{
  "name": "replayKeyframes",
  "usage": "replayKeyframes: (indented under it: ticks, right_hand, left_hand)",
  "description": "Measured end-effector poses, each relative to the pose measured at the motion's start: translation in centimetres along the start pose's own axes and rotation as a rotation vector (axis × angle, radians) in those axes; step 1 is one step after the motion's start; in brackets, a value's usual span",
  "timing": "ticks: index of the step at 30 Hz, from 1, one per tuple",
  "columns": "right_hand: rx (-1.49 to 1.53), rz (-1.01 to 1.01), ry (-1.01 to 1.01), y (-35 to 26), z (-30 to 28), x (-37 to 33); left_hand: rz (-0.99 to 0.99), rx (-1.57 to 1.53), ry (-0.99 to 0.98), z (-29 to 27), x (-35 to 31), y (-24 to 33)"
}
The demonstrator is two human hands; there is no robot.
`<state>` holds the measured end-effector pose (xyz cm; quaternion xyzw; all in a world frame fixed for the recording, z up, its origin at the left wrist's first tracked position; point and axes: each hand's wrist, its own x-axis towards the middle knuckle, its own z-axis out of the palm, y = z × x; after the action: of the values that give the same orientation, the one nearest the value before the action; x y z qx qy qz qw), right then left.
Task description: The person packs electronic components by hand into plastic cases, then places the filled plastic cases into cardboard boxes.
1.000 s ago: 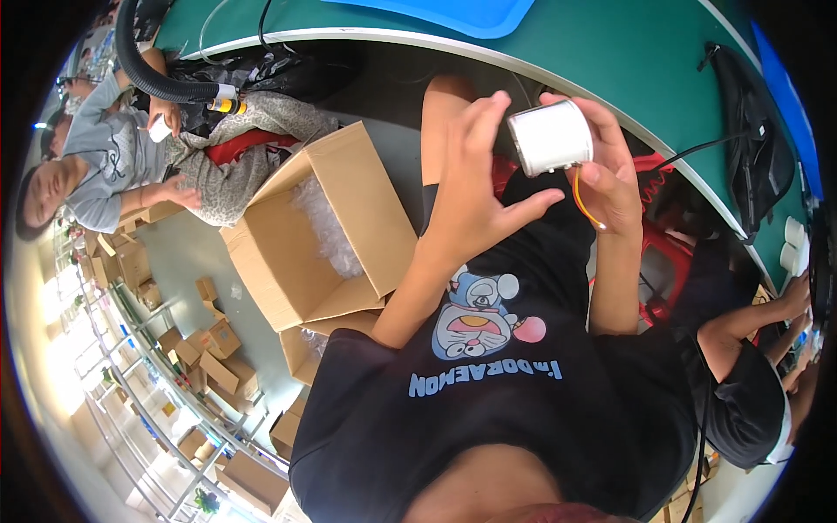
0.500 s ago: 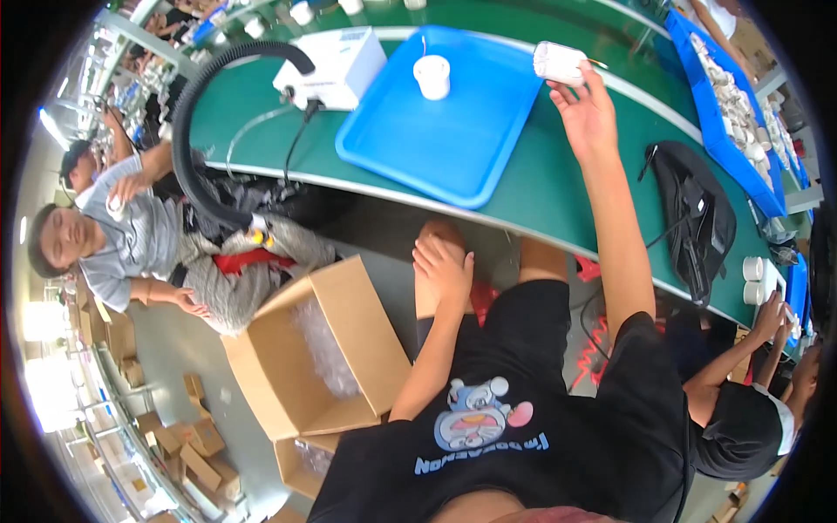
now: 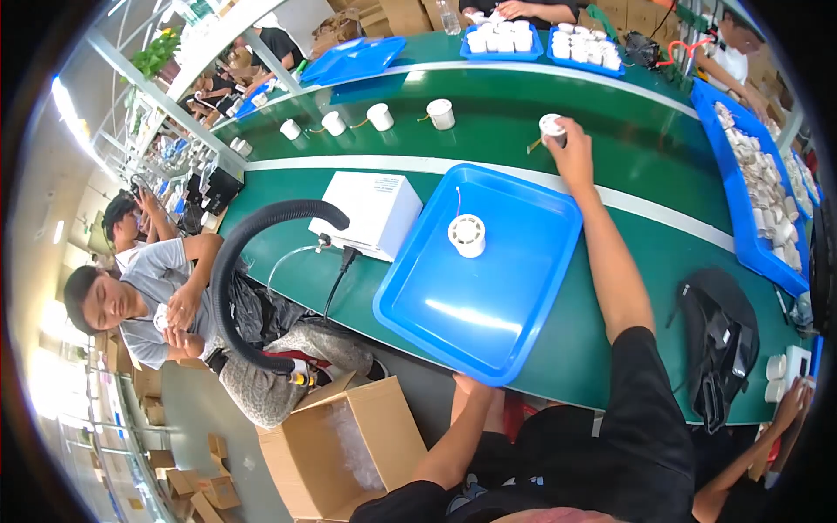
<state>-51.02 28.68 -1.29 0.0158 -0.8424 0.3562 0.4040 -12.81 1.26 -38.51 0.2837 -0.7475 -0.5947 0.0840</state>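
My right hand [image 3: 571,155] is stretched out over the far green strip, its fingers closed round a small white cylindrical housing [image 3: 550,127] with a short thin wire. I cannot tell whether this housing rests on the surface. A blue tray [image 3: 418,327] lies on the near green table, with another white cylindrical housing [image 3: 467,236] in it, its slotted round face showing and a thin wire sticking up behind. My left hand [image 3: 475,384] is low by the tray's near edge, its fingers mostly hidden there.
A white box-shaped device [image 3: 377,213] with a black flexible hose [image 3: 228,288] stands left of the tray. Several white housings [image 3: 380,117] line the far strip. A black bag [image 3: 717,344] and a long blue bin [image 3: 728,187] are at right. A seated co-worker [image 3: 166,288] and an open carton [image 3: 397,427] are at left.
My right hand has carried the white housing away from me, past the tray, to the far strip. My left hand has moved off my leg toward the table edge. The view has tilted up.
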Motion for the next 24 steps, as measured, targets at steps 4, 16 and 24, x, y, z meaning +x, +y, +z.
replayKeyframes:
  ticks: [4,16,24]
  right_hand:
    - [0.046,-0.022,-0.098,-0.2,0.0,0.3]
    - [-0.046,-0.411,-0.811,-19.0,-7.6,-4.2]
    - [-0.058,-0.343,-0.739,-19.3,-3.7,-12.2]
  left_hand:
    - [0.015,0.448,-0.039,3.4,-2.6,2.0]
    - [0.095,1.365,-0.162,2.5,-4.6,11.8]
    - [0.02,0.628,0.012,-3.8,-7.1,20.2]
